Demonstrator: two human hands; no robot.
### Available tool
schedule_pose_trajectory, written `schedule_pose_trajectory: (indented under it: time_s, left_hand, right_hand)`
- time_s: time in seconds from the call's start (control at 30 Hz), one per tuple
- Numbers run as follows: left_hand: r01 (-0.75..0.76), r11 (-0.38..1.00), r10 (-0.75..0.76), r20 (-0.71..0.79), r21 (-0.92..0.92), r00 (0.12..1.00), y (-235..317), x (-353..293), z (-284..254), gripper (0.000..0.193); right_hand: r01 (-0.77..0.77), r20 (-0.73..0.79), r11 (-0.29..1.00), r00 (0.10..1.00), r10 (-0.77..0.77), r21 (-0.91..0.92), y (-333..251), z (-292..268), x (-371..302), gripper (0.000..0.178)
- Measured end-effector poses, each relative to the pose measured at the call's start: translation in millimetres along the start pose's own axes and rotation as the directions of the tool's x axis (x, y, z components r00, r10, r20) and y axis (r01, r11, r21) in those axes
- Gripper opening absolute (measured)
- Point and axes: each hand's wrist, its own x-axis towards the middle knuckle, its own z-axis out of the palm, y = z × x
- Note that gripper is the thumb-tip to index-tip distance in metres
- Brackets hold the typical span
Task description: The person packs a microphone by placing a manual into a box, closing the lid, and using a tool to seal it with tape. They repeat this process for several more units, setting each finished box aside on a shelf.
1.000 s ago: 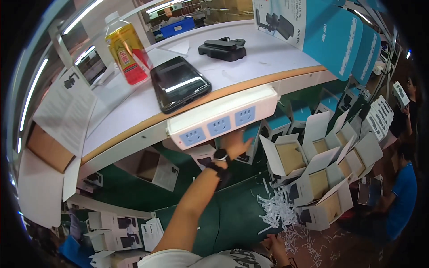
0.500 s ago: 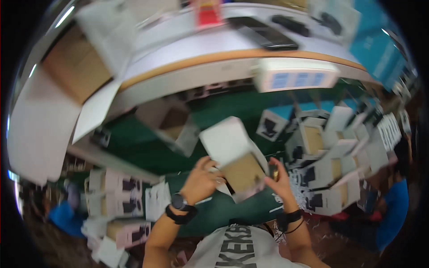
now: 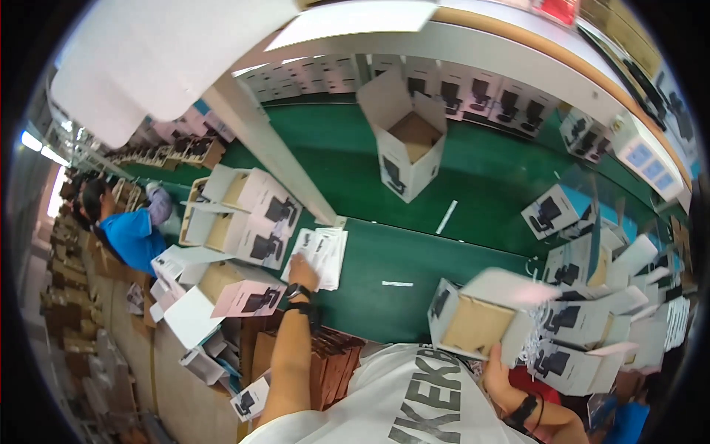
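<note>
My left hand (image 3: 303, 272) reaches out to a small stack of white printed leaflets (image 3: 333, 259) on the green table. Its fingers are closed on the near edge of the leftmost leaflet (image 3: 306, 244), which lies at a slight angle to the others. With my right hand (image 3: 497, 364) I hold an open white carton (image 3: 441, 305) against the table's near edge, close to my body. My thumb rests on its near rim, and the other fingers are hidden. The carton's flaps stand up, and a brown cardboard insert (image 3: 473, 325) fills its mouth.
Another open carton (image 3: 403, 174) stands on the green surface (image 3: 488, 185) beyond. More open cartons crowd the left (image 3: 255, 218) and the right (image 3: 569, 318). A post (image 3: 274, 152) rises behind the leaflets, and a shelf (image 3: 510, 52) runs overhead. A person in blue (image 3: 133, 237) is at the far left.
The view has swung left. My left hand has left the carton and moved to the leaflets. The carton, now in my right hand alone, has shifted right and nearer to my body.
</note>
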Motion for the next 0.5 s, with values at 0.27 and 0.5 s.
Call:
schedule_pose_trajectory:
  time_s: [0.27,0.5]
  left_hand:
    - [-0.052,0.992,0.03,0.192,0.113,0.981,82.9,34.1,-55.6,0.027]
    - [0.001,-0.02,-0.089,0.002,-1.0,0.996,214.2,-50.4,-194.9,0.05]
  right_hand:
    - [0.408,-0.296,0.814,0.905,-0.304,0.412,-35.3,41.2,43.4,0.043]
    - [0.198,-0.088,0.736,0.979,-0.186,0.647,-4.6,32.8,15.1,0.055]
